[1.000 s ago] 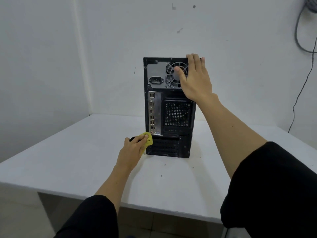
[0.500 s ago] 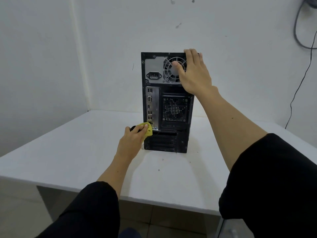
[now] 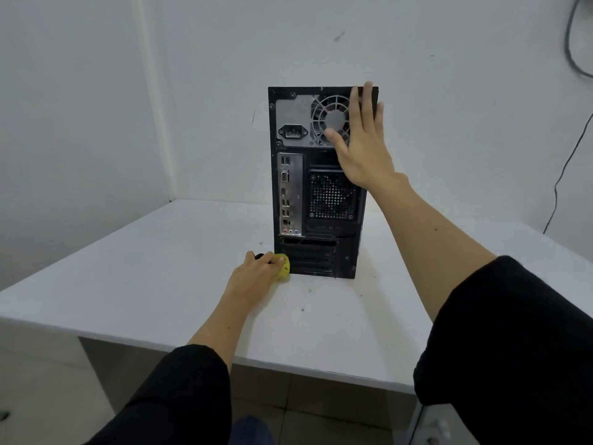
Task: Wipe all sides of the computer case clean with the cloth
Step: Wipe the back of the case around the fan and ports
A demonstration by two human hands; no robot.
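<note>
case: black upright metal computer case (image 3: pixel 317 187) stands on the white table (image 3: pixel 160 284), rear panel facing the camera, near the back wall
rear panel: PSU fan grille (image 3: pixel 330 118) top right, power socket (image 3: pixel 292 131) to its left, I/O port strip (image 3: pixel 289 194) down the left side, perforated vent (image 3: pixel 333 197) mid right, slot covers at the bottom
right hand: right hand (image 3: pixel 362 146) flat on the case's upper right edge, fingers straight and reaching up over the top corner, thumb on the fan grille; covers part of the fan and vent
left hand: left hand (image 3: pixel 260 271) low at the case's bottom-left corner, fingers curled round a small crumpled yellow cloth (image 3: pixel 284 268)
cloth: touches the table, pressed at or just beside the case's lower left edge; exact contact hard to tell
in the way: right forearm crosses in front of the case's right side
around: grey cable (image 3: pixel 574 136) hangs down the right wall; dark specks on the tabletop in front of the case; black sleeves on both arms
</note>
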